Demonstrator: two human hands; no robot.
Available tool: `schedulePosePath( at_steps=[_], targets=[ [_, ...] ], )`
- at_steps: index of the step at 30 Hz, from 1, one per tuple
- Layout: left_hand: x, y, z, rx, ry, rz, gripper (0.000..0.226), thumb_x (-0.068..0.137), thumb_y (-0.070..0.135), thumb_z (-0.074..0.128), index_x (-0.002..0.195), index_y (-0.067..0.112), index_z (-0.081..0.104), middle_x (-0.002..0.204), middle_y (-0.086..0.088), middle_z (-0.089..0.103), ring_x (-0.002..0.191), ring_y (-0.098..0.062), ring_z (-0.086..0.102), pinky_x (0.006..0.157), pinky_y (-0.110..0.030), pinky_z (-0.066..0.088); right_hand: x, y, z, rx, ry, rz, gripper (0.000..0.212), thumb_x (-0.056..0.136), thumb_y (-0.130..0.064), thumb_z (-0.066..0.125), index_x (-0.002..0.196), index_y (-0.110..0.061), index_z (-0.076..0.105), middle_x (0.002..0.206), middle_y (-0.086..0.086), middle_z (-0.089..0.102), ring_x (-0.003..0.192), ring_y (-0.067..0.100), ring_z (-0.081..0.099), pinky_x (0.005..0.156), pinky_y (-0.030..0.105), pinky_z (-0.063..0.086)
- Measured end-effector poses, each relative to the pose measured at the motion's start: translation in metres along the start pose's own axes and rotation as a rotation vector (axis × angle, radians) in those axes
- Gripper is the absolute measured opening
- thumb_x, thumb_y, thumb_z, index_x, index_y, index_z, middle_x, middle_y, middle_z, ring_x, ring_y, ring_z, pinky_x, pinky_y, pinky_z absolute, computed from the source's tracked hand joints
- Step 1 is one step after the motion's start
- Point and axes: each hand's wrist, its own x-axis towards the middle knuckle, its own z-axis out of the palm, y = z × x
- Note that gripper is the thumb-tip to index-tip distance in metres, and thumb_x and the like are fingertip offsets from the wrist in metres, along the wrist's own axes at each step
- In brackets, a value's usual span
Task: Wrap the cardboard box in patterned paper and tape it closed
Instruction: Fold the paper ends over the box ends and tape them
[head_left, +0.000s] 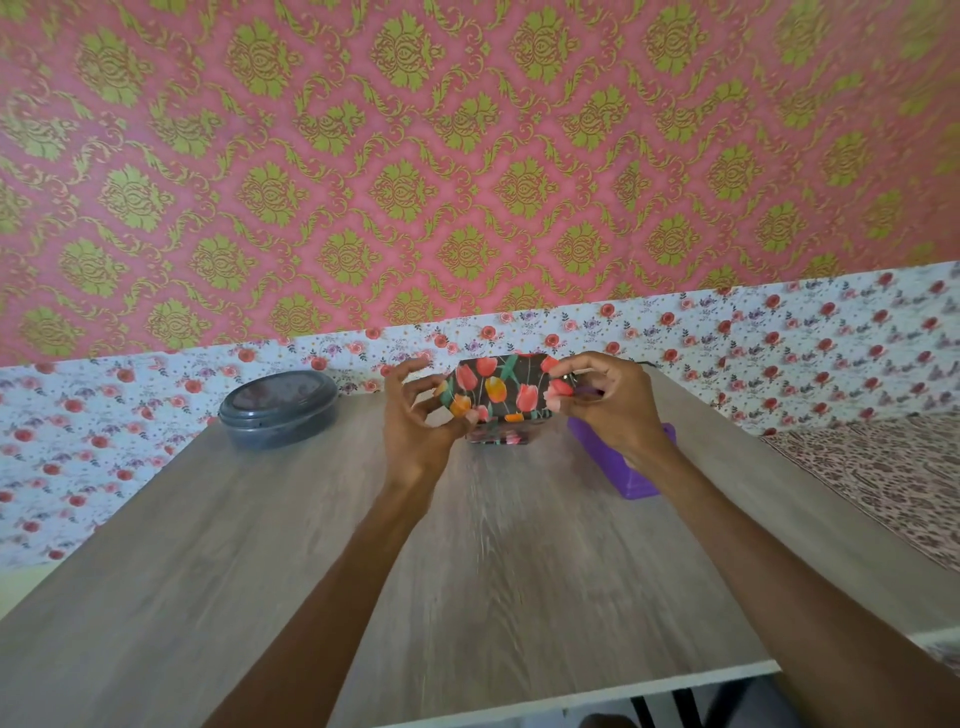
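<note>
A small box covered in dark paper with red and orange tulips (496, 391) is held up over the far part of the wooden table (467, 545). My left hand (418, 415) grips its left end with thumb and fingers, the other fingers spread. At the box's right end my right hand (608, 397) pinches the paper with its fingertips. A second tulip-patterned piece or box (498, 435) sits on the table just beneath. No tape strip is clearly visible on my fingers.
A purple tape dispenser (631, 475) lies on the table under my right wrist. A round grey lidded container (278, 408) stands at the far left corner. Floral wallpaper backs the table, and a patterned cloth (883, 467) lies off to the right.
</note>
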Motion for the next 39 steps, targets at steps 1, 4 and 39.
schedulePosePath(
  at_steps=[1,4,39],
  targets=[
    [0.000,-0.001,0.001,-0.078,-0.018,-0.088,0.081,0.069,0.000,0.085,0.130,0.029,0.041,0.121,0.001,0.055,0.106,-0.015,0.060,0.080,-0.034,0.057,0.000,0.001,0.000,0.009,0.009,0.016,0.035,0.067,0.006,0.085,0.096,-0.010,0.073,0.098,-0.001,0.076,0.088,0.016,0.073,0.074,0.025,0.057],
    [0.002,-0.003,0.002,-0.252,-0.190,-0.440,0.085,0.076,-0.004,0.078,0.140,0.032,0.035,0.127,-0.012,0.053,0.110,-0.030,0.059,0.087,-0.051,0.056,-0.001,0.003,-0.003,0.079,0.050,0.088,0.037,0.066,0.008,0.085,0.092,-0.014,0.070,0.094,-0.002,0.075,0.088,0.018,0.073,0.078,0.032,0.060],
    [-0.011,-0.032,0.067,-0.309,-0.296,-0.254,0.076,0.074,-0.006,0.079,0.137,0.024,0.048,0.120,-0.009,0.067,0.108,-0.027,0.068,0.077,-0.036,0.060,-0.007,0.024,-0.074,-0.167,0.085,0.296,0.022,0.093,0.002,0.060,0.112,-0.006,0.066,0.105,0.003,0.070,0.092,0.015,0.068,0.069,0.020,0.057]
  ],
)
